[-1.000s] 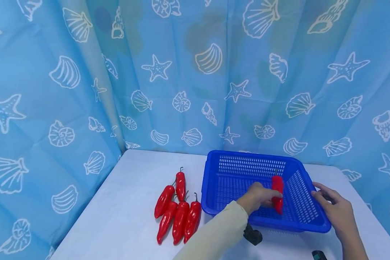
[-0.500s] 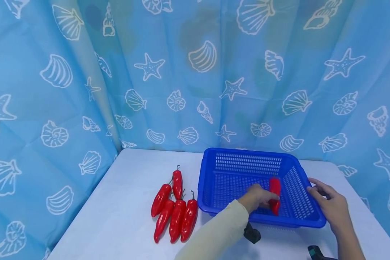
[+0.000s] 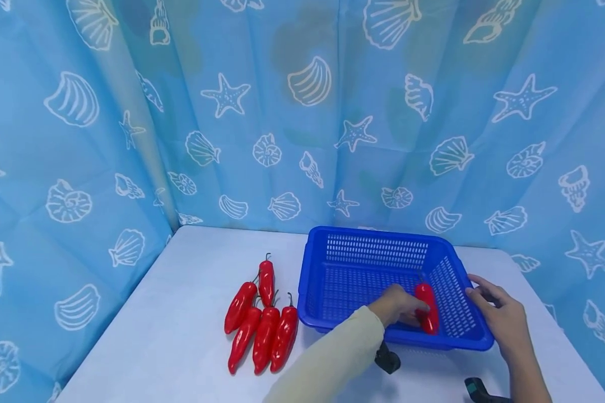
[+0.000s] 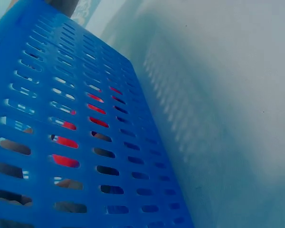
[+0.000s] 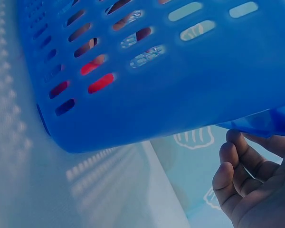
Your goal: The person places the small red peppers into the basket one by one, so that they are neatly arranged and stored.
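Observation:
A blue plastic basket (image 3: 310, 263) with slotted walls stands on the table. Inside it, towards its right end, my left hand (image 3: 398, 305) holds a red chili pepper (image 3: 428, 305) low over the basket floor, the thumb across its side. Red patches of that pepper (image 4: 65, 160) show through the slots in the left wrist view. My right hand (image 3: 501, 316) grips the basket's right rim, its fingers (image 5: 228, 178) curled below the lip in the right wrist view. The left fingers are partly hidden behind the left hand itself.
Several red chili peppers (image 3: 265, 336) lie in a cluster on the white table (image 3: 181, 313), left of the basket. A blue curtain (image 3: 262, 184) with white shell prints hangs behind the table. Dark wrist devices (image 3: 387, 358) sit under both forearms.
The pepper in the basket has gone from nearly upright in view to tilted, its stem end leaning left. The whole scene shifts slightly left in view. My right hand keeps its hold on the rim.

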Motion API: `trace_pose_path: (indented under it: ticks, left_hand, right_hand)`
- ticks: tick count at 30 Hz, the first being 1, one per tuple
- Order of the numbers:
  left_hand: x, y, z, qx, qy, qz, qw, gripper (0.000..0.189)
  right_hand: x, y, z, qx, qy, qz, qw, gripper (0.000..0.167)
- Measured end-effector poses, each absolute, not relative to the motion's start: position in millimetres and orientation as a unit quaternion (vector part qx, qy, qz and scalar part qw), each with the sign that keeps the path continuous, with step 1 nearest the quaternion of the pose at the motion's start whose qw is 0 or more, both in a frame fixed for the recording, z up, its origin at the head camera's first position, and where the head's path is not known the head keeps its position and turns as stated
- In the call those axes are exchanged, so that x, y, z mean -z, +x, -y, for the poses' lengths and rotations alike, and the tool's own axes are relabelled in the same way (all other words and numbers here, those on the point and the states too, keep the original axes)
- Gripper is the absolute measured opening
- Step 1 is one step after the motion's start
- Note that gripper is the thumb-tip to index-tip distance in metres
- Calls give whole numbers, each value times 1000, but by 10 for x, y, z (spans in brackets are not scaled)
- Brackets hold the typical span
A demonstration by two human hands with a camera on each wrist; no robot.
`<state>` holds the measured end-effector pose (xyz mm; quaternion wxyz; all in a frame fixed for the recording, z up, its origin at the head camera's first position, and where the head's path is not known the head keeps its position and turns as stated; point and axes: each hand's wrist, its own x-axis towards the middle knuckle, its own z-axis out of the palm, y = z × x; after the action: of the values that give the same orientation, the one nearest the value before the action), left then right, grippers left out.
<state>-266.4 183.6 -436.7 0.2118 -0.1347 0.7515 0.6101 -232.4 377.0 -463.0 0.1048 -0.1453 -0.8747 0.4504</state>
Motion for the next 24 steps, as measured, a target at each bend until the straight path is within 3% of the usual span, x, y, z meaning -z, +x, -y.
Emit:
trace_pose_path:
  ticks: [14,24]
  left_hand:
    - [4268,-2661,-1715,-598,-101,-763,223,31]
    - [4175,-2634,-1557,-660,-72,-713,225,13]
  right_hand:
    - [4635,-2336,-3769,-436,-136,883,112,68]
    - [4644,-2326,-3777,-441,-148,880,98,71]
